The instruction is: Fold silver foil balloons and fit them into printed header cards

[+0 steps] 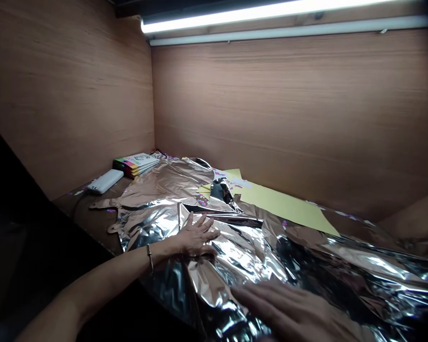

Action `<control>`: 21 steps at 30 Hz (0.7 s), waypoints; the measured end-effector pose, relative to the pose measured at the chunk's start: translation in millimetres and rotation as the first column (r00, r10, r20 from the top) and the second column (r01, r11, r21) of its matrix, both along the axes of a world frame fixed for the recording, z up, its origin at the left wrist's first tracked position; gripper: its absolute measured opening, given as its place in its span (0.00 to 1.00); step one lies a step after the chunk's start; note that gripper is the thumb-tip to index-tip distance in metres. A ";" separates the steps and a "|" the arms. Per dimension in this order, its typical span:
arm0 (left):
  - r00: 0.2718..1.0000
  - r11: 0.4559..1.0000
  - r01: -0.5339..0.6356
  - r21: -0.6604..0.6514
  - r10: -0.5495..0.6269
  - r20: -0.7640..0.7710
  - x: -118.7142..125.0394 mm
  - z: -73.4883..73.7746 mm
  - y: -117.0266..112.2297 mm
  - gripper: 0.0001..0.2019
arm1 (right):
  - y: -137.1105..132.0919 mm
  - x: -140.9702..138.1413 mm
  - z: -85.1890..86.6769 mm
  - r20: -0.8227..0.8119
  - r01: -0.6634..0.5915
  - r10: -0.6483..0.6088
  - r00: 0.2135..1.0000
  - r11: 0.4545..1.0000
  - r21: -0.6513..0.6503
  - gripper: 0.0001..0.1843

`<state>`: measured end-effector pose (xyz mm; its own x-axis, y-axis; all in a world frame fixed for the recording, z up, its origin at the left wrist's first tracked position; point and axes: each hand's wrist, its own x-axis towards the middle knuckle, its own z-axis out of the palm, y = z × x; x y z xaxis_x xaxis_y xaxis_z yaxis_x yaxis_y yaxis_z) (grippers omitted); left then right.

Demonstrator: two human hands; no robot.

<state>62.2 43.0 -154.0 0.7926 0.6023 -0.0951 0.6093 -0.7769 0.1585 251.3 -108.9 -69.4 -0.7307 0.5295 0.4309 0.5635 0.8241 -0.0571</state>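
Shiny rose-gold foil (167, 175) is spread over the table in creased, overlapping layers, with small tabs at its left edge like those of a flat foil balloon. My left hand (196, 237) lies palm down on the foil, fingers spread, near a raised fold. A bracelet circles that wrist. Closer to me, at the bottom, my right hand (292, 308) is stretched out flat over the foil, somewhat blurred. Its fingers are extended, and nothing shows in them. Whether it presses on the foil I cannot tell.
A yellow paper sheet (285, 204) lies behind the foil along the back wooden wall (288, 109). At the left stand a stack of colourful boxes or booklets (137, 164) and a white power bank-like block (106, 182) with a cable. Purple scraps dot the table. A tube light (253, 16) hangs above.
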 end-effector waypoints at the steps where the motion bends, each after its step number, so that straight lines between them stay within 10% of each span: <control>1: 1.000 1.000 0.002 0.008 -0.002 -0.009 0.0 0.4 -0.2 0.30 | 5.8 -6.6 3.3 0.004 -0.016 0.016 1.000 0.999 0.038 0.22; 10: 0.997 0.996 -0.058 -0.062 0.061 0.041 0.8 -11.0 8.2 0.43 | 2.7 -56.7 -122.2 0.152 -0.008 -0.035 0.988 0.963 0.270 0.19; 17: 0.998 0.996 -0.054 -0.076 0.056 0.025 -0.1 -17.7 12.8 0.42 | 15.9 -21.2 -85.4 0.036 0.123 -0.120 0.992 0.986 -0.115 0.30; 19: 0.998 0.995 -0.057 -0.079 0.057 0.002 1.1 -14.4 14.3 0.43 | 30.4 8.3 -70.5 -0.036 0.440 -0.465 0.885 0.857 -0.267 0.28; 21: 0.998 0.995 -0.058 -0.084 0.055 -0.031 4.8 -8.4 16.8 0.44 | 45.9 40.8 -65.9 0.050 0.733 -0.776 0.629 0.570 -0.370 0.26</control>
<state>67.0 59.8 -162.5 0.7538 0.6349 -0.1694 0.6571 -0.7256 0.2042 292.2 -62.9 -135.2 0.0404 0.9850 0.1675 0.9438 0.0174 -0.3301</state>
